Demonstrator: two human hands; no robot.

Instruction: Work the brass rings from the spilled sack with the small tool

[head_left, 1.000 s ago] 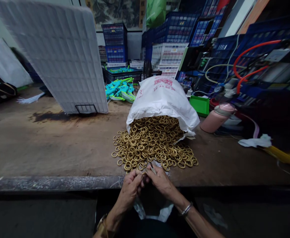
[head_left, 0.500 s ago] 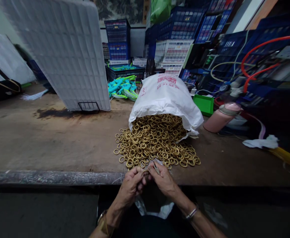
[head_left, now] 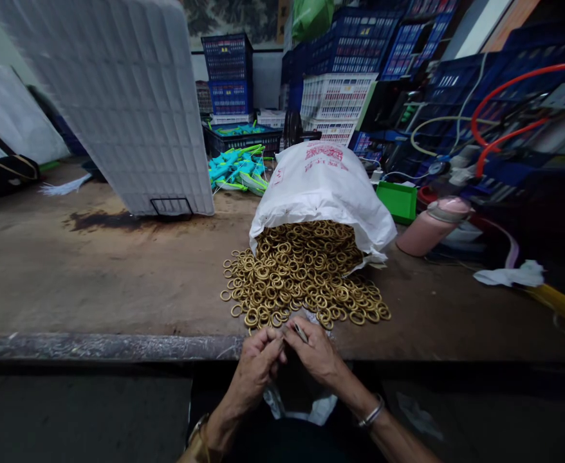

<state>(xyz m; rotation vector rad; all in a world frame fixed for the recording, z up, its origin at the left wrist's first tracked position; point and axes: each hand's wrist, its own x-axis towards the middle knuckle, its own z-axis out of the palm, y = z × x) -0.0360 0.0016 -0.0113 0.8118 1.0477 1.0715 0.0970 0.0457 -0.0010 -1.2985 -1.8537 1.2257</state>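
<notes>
Fingers [head_left: 266,336] curled, L hand [head_left: 256,364] angled twd R hand [head_left: 317,352] gripping sm. metal tool [head_left: 300,332].

One head-worn view looks forward and down across the table [head_left: 94,276] — near enough that the left hand [head_left: 259,357] and right hand [head_left: 315,350] sit low in the centre — and reaches back to the stacked blue crates [head_left: 230,98].

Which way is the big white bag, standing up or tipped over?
Tipped over: the white bag lies on its side, with gold rings spread from inside it onto the table.
</notes>
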